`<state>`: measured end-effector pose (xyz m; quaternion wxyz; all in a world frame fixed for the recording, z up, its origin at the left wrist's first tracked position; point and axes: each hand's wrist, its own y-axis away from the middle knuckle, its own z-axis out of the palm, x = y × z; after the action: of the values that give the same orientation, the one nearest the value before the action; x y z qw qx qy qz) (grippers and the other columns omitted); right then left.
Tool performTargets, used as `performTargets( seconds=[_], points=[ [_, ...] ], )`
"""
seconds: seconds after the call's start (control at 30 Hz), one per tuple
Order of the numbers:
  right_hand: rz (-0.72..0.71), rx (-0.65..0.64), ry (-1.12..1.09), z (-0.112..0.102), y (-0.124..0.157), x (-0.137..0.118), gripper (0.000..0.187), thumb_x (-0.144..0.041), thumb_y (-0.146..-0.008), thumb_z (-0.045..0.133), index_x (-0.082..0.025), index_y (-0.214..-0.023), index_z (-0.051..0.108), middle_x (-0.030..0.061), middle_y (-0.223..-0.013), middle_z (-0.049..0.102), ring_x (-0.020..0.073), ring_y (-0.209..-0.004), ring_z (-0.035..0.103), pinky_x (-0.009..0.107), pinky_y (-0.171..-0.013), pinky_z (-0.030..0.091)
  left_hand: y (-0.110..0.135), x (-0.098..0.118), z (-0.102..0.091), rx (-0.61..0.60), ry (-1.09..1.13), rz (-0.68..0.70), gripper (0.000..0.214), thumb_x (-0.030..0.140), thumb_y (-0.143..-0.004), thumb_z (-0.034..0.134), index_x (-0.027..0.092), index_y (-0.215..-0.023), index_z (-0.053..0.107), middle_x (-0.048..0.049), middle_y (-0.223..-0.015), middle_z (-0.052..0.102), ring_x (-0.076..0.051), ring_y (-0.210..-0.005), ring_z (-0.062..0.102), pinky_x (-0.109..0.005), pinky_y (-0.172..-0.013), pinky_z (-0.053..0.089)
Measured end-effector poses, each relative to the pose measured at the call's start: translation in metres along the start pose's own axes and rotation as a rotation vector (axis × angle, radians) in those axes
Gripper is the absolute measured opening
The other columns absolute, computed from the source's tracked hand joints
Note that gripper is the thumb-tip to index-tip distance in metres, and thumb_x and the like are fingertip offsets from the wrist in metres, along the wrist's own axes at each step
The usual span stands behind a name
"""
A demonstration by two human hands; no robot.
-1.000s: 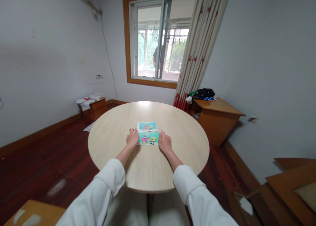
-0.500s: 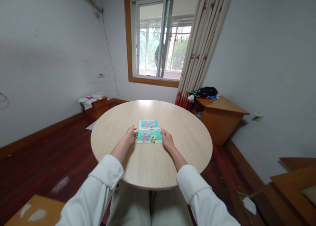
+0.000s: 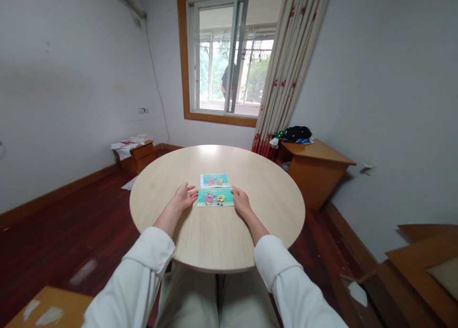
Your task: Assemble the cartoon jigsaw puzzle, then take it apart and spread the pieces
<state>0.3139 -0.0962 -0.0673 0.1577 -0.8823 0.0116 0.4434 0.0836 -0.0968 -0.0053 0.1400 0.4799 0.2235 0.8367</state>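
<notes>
Two teal cartoon pictures lie one behind the other on a round pale wooden table [image 3: 214, 242]. The nearer picture [image 3: 215, 197] is wider and shows a pink figure, a pale one and a yellow one. Behind it, the smaller picture [image 3: 216, 180] has a white margin. My left hand [image 3: 184, 196] is open beside the nearer picture's left edge, palm turned inward and fingers apart, with the fingertips close to that edge. At the right edge, my right hand [image 3: 241, 200] has its fingers curled and thumb against the nearer picture; its underside is hidden.
A wooden desk [image 3: 318, 170] with dark cloth on it stands at the right back, by the curtain [image 3: 282, 79]. A small cabinet [image 3: 139, 156] with papers is at the left back. A person [image 3: 227, 82] shows beyond the window. Wooden boards [image 3: 418, 270] lie at the lower right.
My left hand has turned its palm up a little, and its fingers have spread. My right hand keeps its place at the right edge. The view has shifted slightly.
</notes>
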Motion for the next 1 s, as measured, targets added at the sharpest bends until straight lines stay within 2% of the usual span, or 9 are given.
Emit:
performTargets(
  seconds=[0.23,0.5,0.73,1.0],
  points=[
    [0.007,-0.021,0.057,-0.001,0.0,-0.001,0.042,-0.04,-0.092,0.03,-0.021,-0.099,0.067,0.0059,-0.103,0.07,0.0191,-0.095,0.061,0.027,-0.085,0.043,-0.007,0.002,0.009,0.061,-0.063,-0.023,0.029,0.037,-0.091,0.033,0.016,-0.097,0.053,-0.0134,-0.093,0.057,-0.018,-0.07,0.056,-0.027,-0.06,0.045],
    [0.009,-0.011,0.052,-0.001,0.0,-0.002,0.042,-0.038,-0.092,0.03,-0.02,-0.103,0.066,0.0072,-0.111,0.068,0.0195,-0.102,0.06,0.029,-0.089,0.043,-0.012,0.001,0.018,0.143,-0.107,-0.024,0.021,0.034,-0.089,0.037,0.018,-0.087,0.051,-0.0056,-0.076,0.054,-0.012,-0.051,0.044,-0.023,-0.046,0.037],
    [0.045,0.04,-0.037,0.0,-0.001,-0.001,0.043,-0.037,-0.089,0.038,-0.016,-0.12,0.06,0.01,-0.123,0.062,0.0194,-0.114,0.056,0.03,-0.095,0.042,-0.012,0.0,0.017,0.125,-0.042,-0.001,0.017,0.031,-0.089,0.04,0.018,-0.084,0.05,-0.0067,-0.082,0.053,-0.013,-0.062,0.053,-0.023,-0.055,0.043],
    [0.106,0.055,-0.268,0.0,-0.007,0.003,0.045,-0.03,-0.083,0.048,-0.017,-0.125,0.054,0.0076,-0.098,0.071,0.0179,-0.094,0.064,0.032,-0.086,0.048,-0.013,0.0,0.008,0.095,0.062,-0.015,0.016,0.027,-0.089,0.038,0.019,-0.098,0.049,-0.0115,-0.096,0.051,-0.018,-0.076,0.058,-0.028,-0.061,0.05]
  ],
)
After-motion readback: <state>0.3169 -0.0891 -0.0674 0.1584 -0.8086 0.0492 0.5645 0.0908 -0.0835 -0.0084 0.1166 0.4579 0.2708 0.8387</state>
